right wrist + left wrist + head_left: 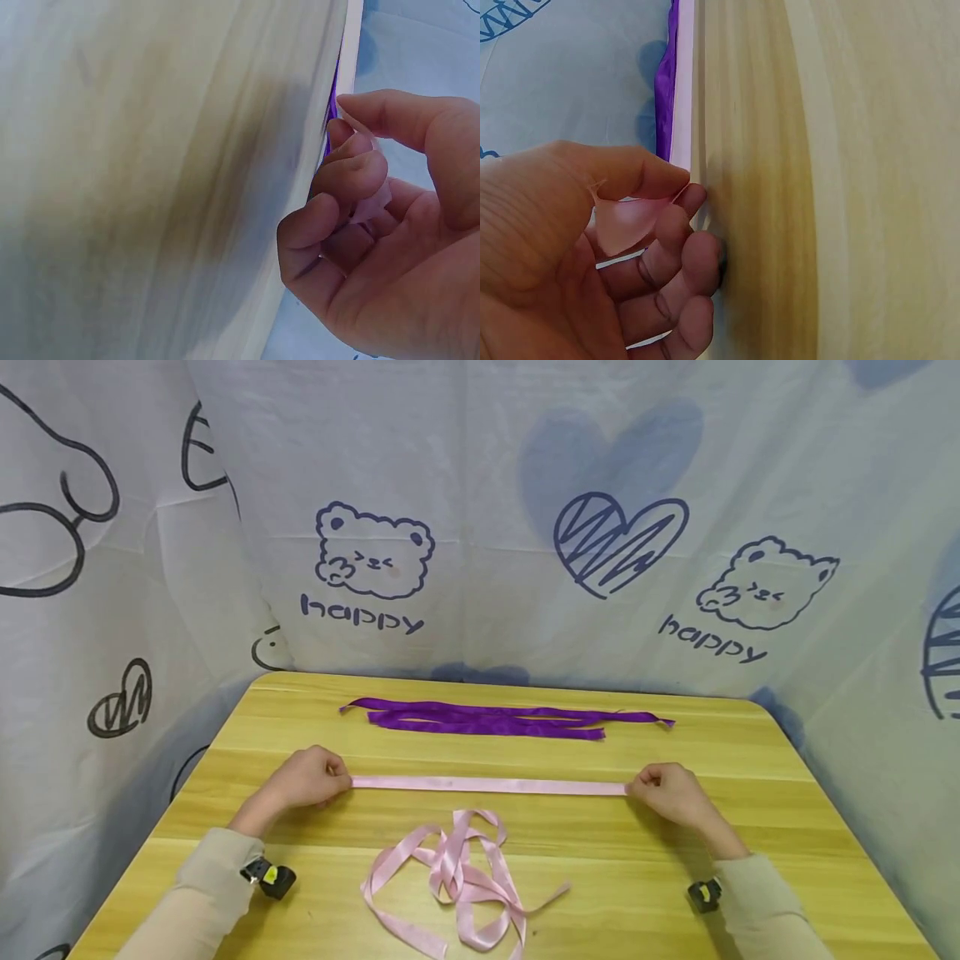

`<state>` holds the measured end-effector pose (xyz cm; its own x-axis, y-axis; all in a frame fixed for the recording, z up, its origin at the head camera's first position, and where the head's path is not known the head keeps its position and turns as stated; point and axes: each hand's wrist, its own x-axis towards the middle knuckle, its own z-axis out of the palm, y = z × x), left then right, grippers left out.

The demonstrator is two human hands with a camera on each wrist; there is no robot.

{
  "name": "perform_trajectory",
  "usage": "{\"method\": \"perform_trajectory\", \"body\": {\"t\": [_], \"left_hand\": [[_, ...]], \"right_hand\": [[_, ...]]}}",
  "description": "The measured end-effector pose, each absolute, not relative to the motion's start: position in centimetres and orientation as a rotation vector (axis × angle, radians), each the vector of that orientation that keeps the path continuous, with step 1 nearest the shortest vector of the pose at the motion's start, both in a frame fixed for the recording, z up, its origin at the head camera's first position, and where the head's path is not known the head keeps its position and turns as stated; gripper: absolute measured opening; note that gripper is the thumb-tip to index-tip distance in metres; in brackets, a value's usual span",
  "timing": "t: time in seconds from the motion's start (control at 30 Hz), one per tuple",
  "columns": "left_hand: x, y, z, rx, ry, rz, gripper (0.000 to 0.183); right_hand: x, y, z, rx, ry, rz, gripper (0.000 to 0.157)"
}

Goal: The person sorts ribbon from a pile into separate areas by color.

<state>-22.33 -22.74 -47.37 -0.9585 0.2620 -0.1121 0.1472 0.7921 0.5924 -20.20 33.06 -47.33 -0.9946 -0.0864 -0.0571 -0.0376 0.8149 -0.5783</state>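
Note:
A pink ribbon strip point(487, 785) is stretched straight between both hands in the head view. My left hand point(309, 777) pinches its left end between thumb and forefinger; in the left wrist view a short pink tail point(626, 223) hangs inside the fingers. The right end is pinched by my right hand point(671, 792), and the right wrist view shows a bit of pink tail point(371, 204) within the curled fingers. Nearer to me, between the forearms, a loose tangle of pink ribbon point(453, 868) lies on the table. Several purple ribbon strips point(487, 720) lie side by side beyond the stretched strip.
The wood-grain table point(360, 860) has its far edge close to a white cloth backdrop point(480, 527) printed with hearts, bear faces and lettering. Similar cloth hangs at both sides. Small black devices sit at the left wrist point(276, 880) and right wrist point(703, 896).

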Motion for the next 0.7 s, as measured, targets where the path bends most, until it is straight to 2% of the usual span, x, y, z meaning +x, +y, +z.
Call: {"method": "perform_trajectory", "body": {"t": [0.43, 0.7], "left_hand": [[-22.2, -22.9, -47.6, 0.332, 2.885, 0.817, 0.017], [-22.2, -23.4, -47.6, 0.229, 2.921, 0.743, 0.029]], "right_hand": [[-20.5, 33.9, -48.2, -0.042, 2.990, -0.839, 0.023], [-20.4, 34.2, -48.0, -0.032, 3.019, -0.841, 0.024]]}}
